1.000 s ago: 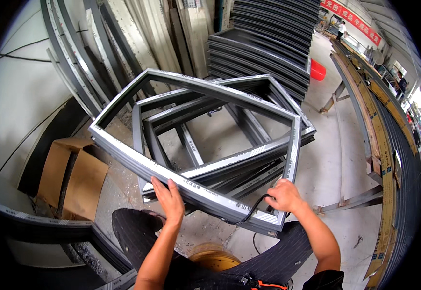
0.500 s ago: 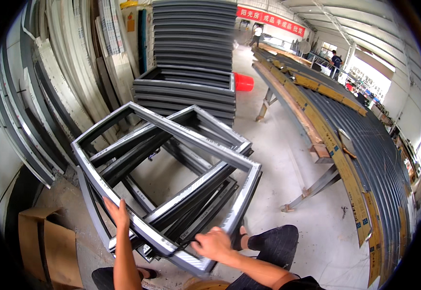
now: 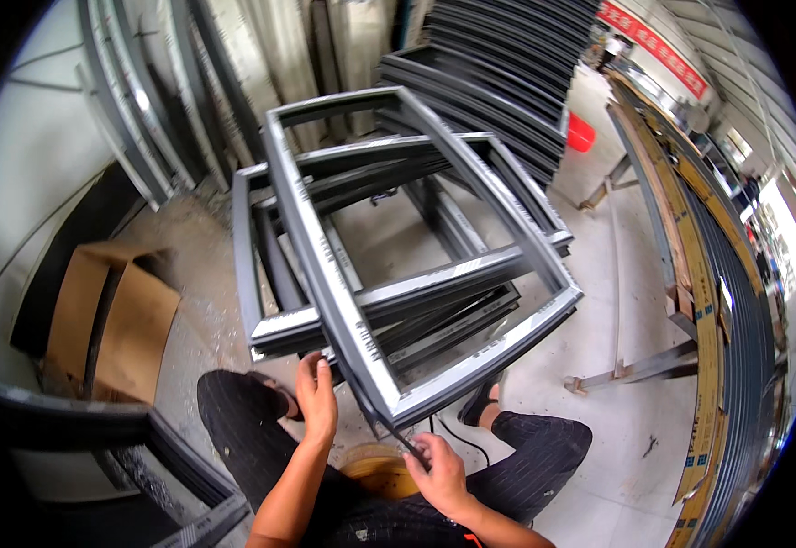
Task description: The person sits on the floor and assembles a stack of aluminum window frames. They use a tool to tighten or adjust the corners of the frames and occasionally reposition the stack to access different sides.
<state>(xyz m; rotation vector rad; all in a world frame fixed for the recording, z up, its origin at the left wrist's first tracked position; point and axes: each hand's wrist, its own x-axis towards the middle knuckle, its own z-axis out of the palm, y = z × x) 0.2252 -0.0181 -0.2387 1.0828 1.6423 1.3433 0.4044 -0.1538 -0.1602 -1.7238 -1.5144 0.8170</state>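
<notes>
A grey and silver rectangular window frame (image 3: pixel 325 247) lies askew on top of several similar frames stacked in front of me. From its near corner a thin black strip (image 3: pixel 401 440) hangs down toward me. My right hand (image 3: pixel 438 469) pinches this strip just below the corner. My left hand (image 3: pixel 316 400) is left of that corner, its fingers stretched upward beside the lower frame (image 3: pixel 279 324). Whether its fingertips touch the frame cannot be made out.
Between my legs is a round yellow object (image 3: pixel 381 473). A cardboard box (image 3: pixel 137 333) stands at left, and more dark frames (image 3: pixel 201 457) lie at lower left. Behind, tall frames (image 3: pixel 507 82) are stacked beside a red bucket (image 3: pixel 580 133). A long bench (image 3: pixel 690 265) with profiles runs along the right.
The view has swung left and down. The top frame now sits turned, with its near corner pointing at me. My right hand has left the frame's edge and now grips the black strip.
</notes>
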